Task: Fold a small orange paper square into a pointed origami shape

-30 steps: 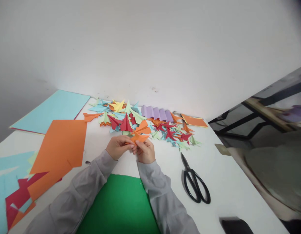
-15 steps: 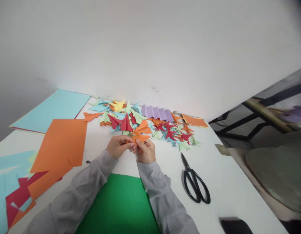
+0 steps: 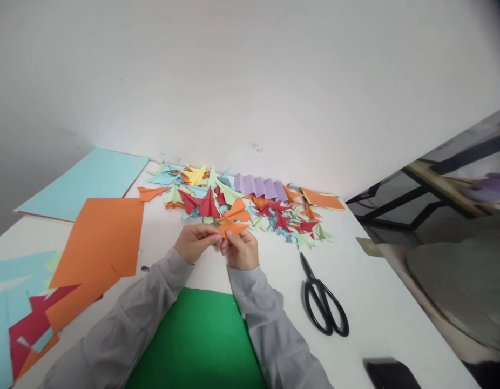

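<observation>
Between my two hands is a small folded orange paper piece (image 3: 232, 227), held above the white table. My left hand (image 3: 196, 242) pinches its left side, fingers closed. On the right, my right hand (image 3: 244, 249) grips it with the thumb on top. The fingertips of both hands nearly meet under the paper. Just behind it lies an orange paper plane (image 3: 237, 211), at the front of a pile of folded papers in red, green, blue and yellow, among them a red one (image 3: 209, 205).
A green sheet (image 3: 197, 340) lies below my forearms. Black scissors (image 3: 323, 302) are at the right, with a dark object (image 3: 391, 374) nearer. Orange sheets (image 3: 102, 237), a light blue stack (image 3: 88, 181) and scraps fill the left. Purple pleated paper (image 3: 260, 187) stands by the wall.
My left hand has shifted very slightly left. Both hands keep hold of the orange paper, and the view has moved a touch.
</observation>
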The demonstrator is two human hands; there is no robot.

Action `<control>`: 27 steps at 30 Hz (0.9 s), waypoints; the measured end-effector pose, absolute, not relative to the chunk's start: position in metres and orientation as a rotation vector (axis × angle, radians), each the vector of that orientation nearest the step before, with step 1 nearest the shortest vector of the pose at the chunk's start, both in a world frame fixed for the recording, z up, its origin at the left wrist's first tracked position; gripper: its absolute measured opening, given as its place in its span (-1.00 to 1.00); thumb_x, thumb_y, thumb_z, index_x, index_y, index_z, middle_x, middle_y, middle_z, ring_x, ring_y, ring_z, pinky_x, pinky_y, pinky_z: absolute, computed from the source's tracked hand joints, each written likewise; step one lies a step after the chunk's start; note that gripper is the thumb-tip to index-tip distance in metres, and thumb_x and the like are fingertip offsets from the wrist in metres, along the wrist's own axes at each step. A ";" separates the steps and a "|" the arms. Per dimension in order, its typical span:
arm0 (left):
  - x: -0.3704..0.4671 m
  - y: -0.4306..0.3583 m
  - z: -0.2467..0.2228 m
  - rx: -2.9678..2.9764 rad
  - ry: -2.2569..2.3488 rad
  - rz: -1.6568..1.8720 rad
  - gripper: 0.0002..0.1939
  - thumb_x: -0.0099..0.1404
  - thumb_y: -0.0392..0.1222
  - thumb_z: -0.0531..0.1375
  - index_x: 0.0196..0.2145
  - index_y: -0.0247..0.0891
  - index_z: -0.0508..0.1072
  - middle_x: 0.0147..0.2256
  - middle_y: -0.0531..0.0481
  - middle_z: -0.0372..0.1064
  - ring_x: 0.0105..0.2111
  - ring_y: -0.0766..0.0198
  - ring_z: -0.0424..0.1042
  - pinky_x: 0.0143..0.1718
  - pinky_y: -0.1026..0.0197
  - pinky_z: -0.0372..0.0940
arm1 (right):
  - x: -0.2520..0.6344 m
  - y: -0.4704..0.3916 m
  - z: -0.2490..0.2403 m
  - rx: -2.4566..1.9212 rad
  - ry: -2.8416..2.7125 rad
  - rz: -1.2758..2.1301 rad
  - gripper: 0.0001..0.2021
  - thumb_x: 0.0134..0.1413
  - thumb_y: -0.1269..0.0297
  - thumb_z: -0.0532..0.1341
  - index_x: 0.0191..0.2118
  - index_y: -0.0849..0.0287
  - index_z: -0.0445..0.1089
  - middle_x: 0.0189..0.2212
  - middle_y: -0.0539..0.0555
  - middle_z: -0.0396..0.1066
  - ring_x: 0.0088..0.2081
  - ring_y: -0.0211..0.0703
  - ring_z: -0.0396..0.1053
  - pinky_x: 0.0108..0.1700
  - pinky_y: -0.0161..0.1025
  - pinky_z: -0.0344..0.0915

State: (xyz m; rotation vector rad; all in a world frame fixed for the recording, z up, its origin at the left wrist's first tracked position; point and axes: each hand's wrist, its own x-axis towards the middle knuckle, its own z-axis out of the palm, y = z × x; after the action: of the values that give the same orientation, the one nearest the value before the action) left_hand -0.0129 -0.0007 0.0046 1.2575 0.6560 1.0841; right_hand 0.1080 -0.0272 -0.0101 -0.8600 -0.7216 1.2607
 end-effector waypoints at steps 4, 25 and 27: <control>-0.013 -0.001 0.007 1.225 0.711 1.056 -0.78 -0.03 -0.13 0.29 -0.55 -0.39 0.46 -0.64 -0.02 0.36 -0.61 0.33 0.35 -0.54 0.24 0.29 | 0.108 -0.027 -0.013 -0.864 -0.764 1.240 -0.79 -0.27 0.23 0.33 -0.56 0.20 0.30 -0.77 -0.07 0.34 -0.78 -0.34 0.19 -0.75 -0.39 0.10; -0.014 0.002 0.010 1.044 0.813 1.100 -0.71 -0.18 -0.15 0.36 -0.59 -0.37 0.35 -0.70 0.04 0.37 -0.68 0.37 0.34 -0.59 0.28 0.29 | 0.109 -0.028 -0.020 -0.832 -0.871 1.244 -0.83 -0.17 0.27 0.29 -0.41 0.21 0.33 -0.70 -0.07 0.38 -0.72 -0.33 0.26 -0.68 -0.39 0.18; -0.014 0.002 0.010 1.054 0.817 1.098 -0.72 -0.17 -0.15 0.35 -0.59 -0.36 0.35 -0.70 0.04 0.37 -0.67 0.36 0.35 -0.59 0.27 0.30 | 0.109 -0.029 -0.019 -0.870 -0.880 1.211 -0.83 -0.15 0.24 0.28 -0.44 0.21 0.33 -0.69 -0.06 0.38 -0.71 -0.33 0.26 -0.67 -0.38 0.18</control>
State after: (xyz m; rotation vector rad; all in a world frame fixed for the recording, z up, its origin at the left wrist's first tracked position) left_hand -0.0142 0.0020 0.0103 1.0536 0.8169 1.0983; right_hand 0.1095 -0.0288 -0.0190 -0.8696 -0.8803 1.2113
